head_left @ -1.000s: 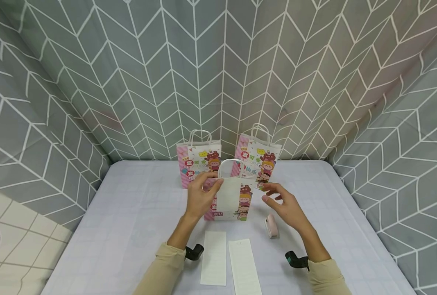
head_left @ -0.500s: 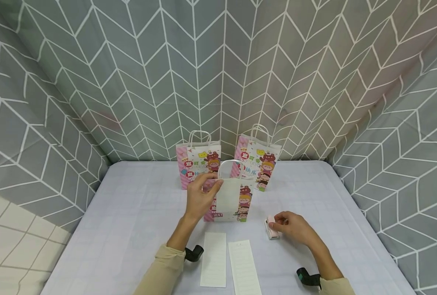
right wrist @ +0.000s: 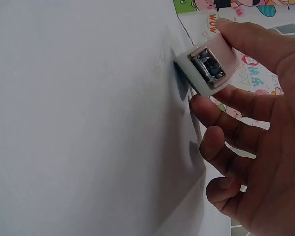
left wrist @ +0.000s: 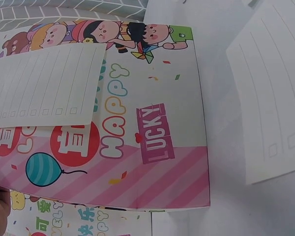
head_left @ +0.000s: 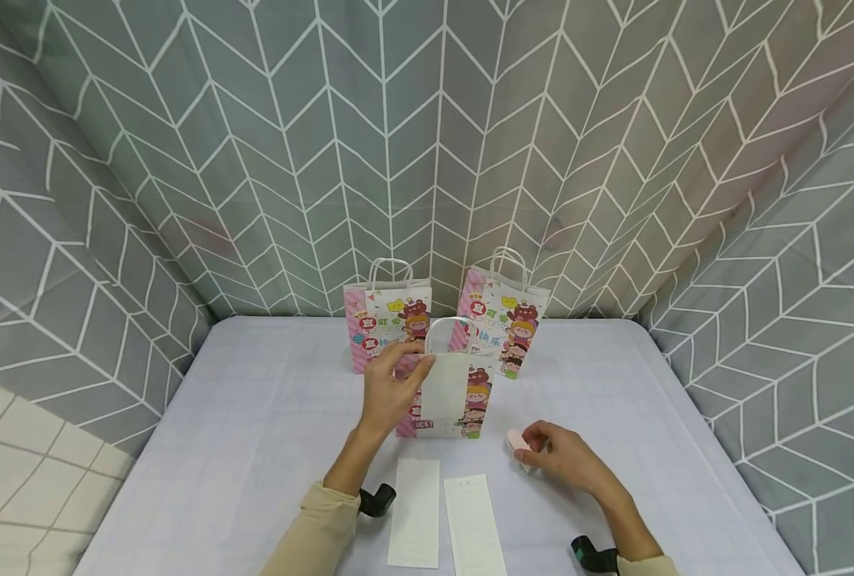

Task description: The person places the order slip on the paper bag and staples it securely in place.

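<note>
A small paper gift bag (head_left: 477, 404) with cartoon figures and a white handle stands mid-table. Against its front lies a lined checklist slip (head_left: 444, 392); in the left wrist view the slip (left wrist: 44, 88) covers part of the bag's printing. My left hand (head_left: 386, 394) pinches the top left of the bag, thumb in front and fingers behind. Right of the bag, my right hand (head_left: 563, 458) pinches a mini stapler (head_left: 516, 442) in pale pink. The right wrist view shows the stapler (right wrist: 214, 64) between thumb and index finger, its metal end outward, the other fingers loosely curled.
Two matching gift bags stand behind, one at left (head_left: 386, 324) and one at right (head_left: 506, 320). Nearer the front edge lie two lined slips, a left slip (head_left: 414, 512) and a right slip (head_left: 474, 524). A patterned grey curtain (head_left: 427, 160) hangs behind the white-covered table (head_left: 254, 448).
My right hand has come away from the bag's right side, down to the stapler, and taken hold of it. The stapler has shifted slightly left and turned. My left hand stays on the bag.
</note>
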